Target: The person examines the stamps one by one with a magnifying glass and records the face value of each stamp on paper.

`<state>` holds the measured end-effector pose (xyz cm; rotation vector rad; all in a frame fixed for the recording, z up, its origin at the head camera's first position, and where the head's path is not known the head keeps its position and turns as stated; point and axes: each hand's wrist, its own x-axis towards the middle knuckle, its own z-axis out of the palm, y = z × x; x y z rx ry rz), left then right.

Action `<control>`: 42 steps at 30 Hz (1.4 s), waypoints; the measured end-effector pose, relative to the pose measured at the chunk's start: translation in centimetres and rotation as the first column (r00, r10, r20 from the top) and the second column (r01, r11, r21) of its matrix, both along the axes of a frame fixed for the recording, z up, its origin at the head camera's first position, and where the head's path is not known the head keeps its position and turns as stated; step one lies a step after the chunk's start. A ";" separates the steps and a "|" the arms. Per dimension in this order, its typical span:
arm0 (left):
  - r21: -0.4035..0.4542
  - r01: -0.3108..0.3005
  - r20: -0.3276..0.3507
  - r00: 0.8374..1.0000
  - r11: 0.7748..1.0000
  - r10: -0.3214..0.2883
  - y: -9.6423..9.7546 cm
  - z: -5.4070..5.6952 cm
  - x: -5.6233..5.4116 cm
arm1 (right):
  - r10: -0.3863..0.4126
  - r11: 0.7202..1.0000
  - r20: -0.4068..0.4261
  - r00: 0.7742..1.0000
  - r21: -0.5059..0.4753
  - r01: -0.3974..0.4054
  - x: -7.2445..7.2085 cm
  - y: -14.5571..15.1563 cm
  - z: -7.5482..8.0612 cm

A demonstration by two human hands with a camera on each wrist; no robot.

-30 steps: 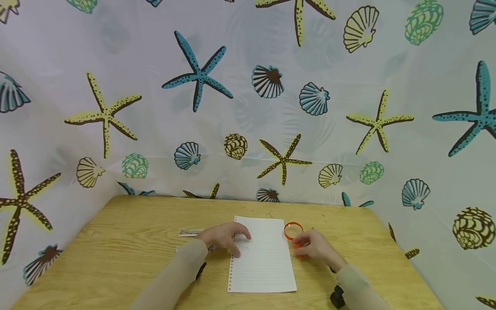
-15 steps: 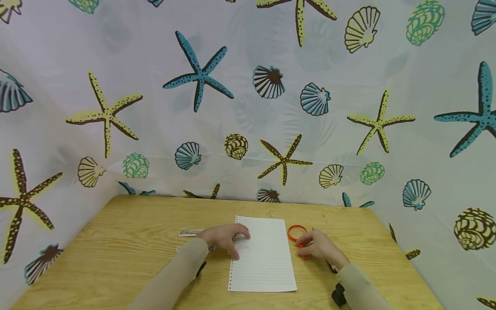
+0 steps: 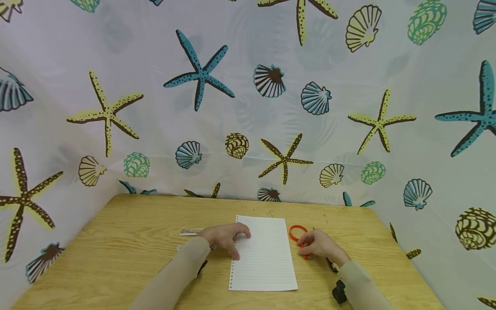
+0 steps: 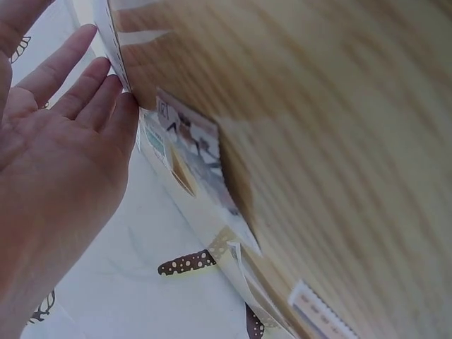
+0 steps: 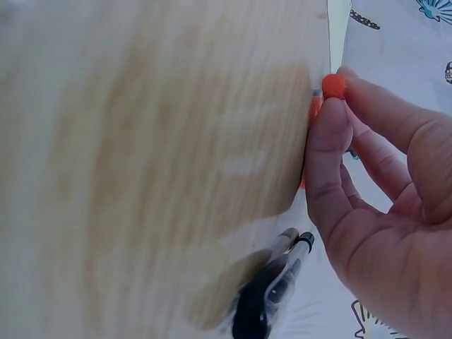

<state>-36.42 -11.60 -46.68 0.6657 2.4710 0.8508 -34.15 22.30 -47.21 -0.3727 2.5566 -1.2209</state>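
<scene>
My right hand [image 3: 319, 246] pinches the handle of a red-rimmed magnifying glass [image 3: 297, 233] between thumb and fingers, just right of a sheet of lined paper [image 3: 265, 262]. In the right wrist view, the orange-red handle end [image 5: 334, 86] shows between the thumb and a finger. At the sheet's hole-punched left edge is my left hand [image 3: 225, 237], fingers spread and loosely bent, holding nothing. Faint small marks show on the sheet near its fingertips. Beneath the left wrist lie stamp-like slips with perforated edges, one a brown-and-white picture [image 4: 194, 145].
A pen with a black grip [image 5: 265, 296] lies by the right wrist, with another slim barrel alongside. Another slip [image 3: 190, 231] sits left of the sheet. A patterned curtain [image 3: 248, 107] with shells and starfish encloses the wooden table [image 3: 135, 241].
The right hand and the magnifying glass have shifted slightly right, away from the sheet's edge. The left hand stays nearly where it was.
</scene>
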 end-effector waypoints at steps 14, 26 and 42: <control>0.017 -0.019 0.032 0.999 1.000 0.018 0.0 0.0 0.1 | 0.045 0.994 0.035 0.998 -0.104 -0.041 -0.2 1.3 0.1; -0.010 0.005 0.009 1.000 1.000 -0.005 0.4 0.2 -0.4 | 0.048 0.990 -0.005 0.999 -0.130 -0.049 -0.6 3.8 1.5; 0.004 -0.013 0.028 1.000 1.000 0.013 0.1 0.2 0.1 | 0.049 0.997 -0.077 0.996 -0.053 -0.053 -2.1 6.3 0.4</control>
